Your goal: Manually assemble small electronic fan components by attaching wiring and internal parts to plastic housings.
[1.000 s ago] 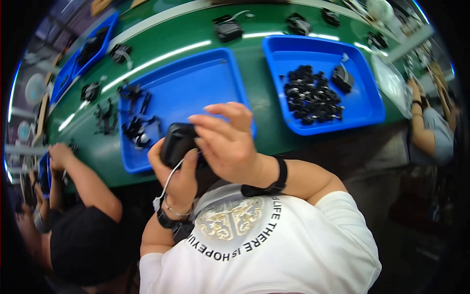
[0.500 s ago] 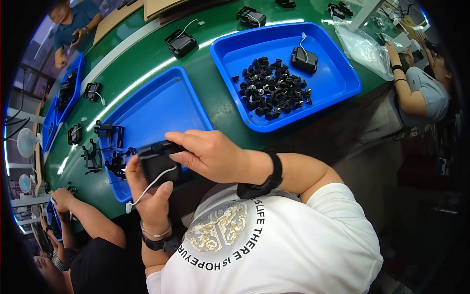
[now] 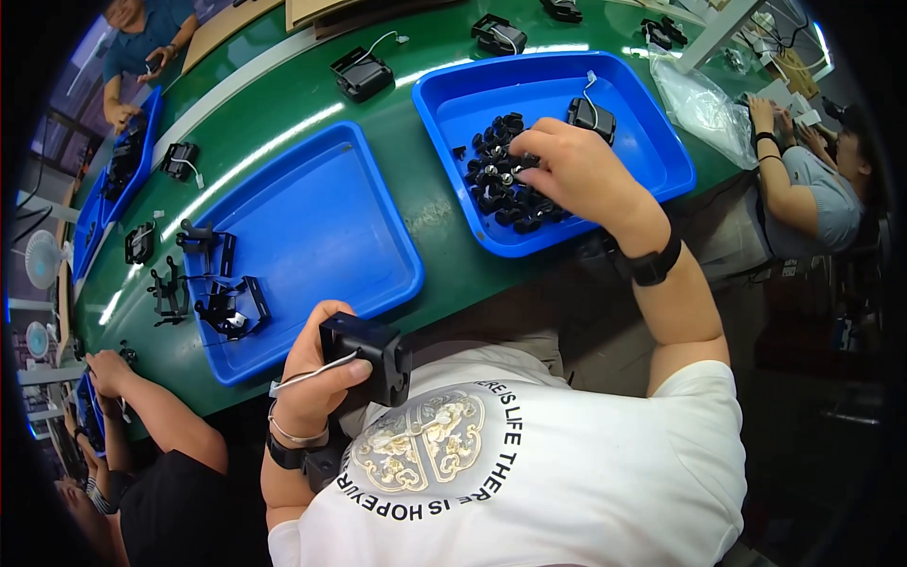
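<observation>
My left hand point(image 3: 321, 383) grips a black plastic housing point(image 3: 373, 354) with a white cable running across it, held close to my shirt, past the bench edge. Over the right blue tray point(image 3: 557, 71), my right hand point(image 3: 572, 165) reaches into a pile of small black thumb screws point(image 3: 505, 194) with shiny metal ends. Its thumb and fingers are pinched together at the pile; what lies between them is too small to make out. A similar black housing with a white lead point(image 3: 592, 118) rests in that tray, just beyond my right hand.
Another blue tray point(image 3: 321, 180) holds black brackets point(image 3: 231, 307) at its left side. More black housings point(image 3: 362, 76) lie along the green bench point(image 3: 425, 203). A clear plastic bag point(image 3: 704, 113) is at the right. Co-workers sit to the left point(image 3: 179, 416) and right point(image 3: 817, 180); another person is at the far left.
My right hand has left the housing and moved right to the screw pile. My left hand has brought the housing slightly right and closer to my body, turning it.
</observation>
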The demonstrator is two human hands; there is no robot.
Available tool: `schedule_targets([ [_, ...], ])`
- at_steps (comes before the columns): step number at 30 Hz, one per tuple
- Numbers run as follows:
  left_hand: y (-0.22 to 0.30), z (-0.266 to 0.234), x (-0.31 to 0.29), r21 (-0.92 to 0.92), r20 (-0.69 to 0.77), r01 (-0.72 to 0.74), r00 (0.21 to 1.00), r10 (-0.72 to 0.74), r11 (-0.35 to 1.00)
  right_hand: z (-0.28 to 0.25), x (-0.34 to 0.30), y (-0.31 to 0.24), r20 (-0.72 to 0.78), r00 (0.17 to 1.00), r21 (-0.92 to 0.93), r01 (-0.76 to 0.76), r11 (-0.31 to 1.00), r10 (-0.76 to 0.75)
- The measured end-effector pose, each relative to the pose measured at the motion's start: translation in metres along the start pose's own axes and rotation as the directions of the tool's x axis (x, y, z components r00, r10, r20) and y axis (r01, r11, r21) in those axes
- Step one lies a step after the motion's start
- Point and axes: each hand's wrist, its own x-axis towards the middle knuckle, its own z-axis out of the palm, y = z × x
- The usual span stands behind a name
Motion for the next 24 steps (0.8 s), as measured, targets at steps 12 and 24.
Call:
schedule_targets([
  [12, 0.000, 0.001, 0.004, -0.234, -0.141, -0.055, 0.990, 0.022, 0.971, 0.011, 0.000, 0.034, 0.156, 0.982, -0.089, -0.091, 0.992, 0.104],
  [24, -0.014, -0.009, 0.007, -0.421, -0.193, -0.190, 0.974, 0.117, 0.887, 0.048, -0.009, -0.129, -0.179, 0.951, 0.670, 0.306, 0.676, -0.252],
])
